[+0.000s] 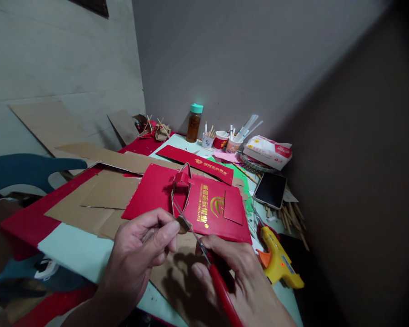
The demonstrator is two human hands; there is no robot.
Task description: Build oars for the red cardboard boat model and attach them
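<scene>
My left hand pinches a small brown cardboard piece between thumb and fingers. My right hand is closed around red-handled scissors, whose blades point up and left and touch the cardboard piece. Just beyond the hands lies a red card box panel with gold print, with a small curved cardboard model standing on it.
Flat cardboard sheets cover the table's left. A yellow glue gun lies at the right, next to a dark tablet. Cups with pens, a teal-capped bottle and a tissue pack stand at the back. A blue chair is at left.
</scene>
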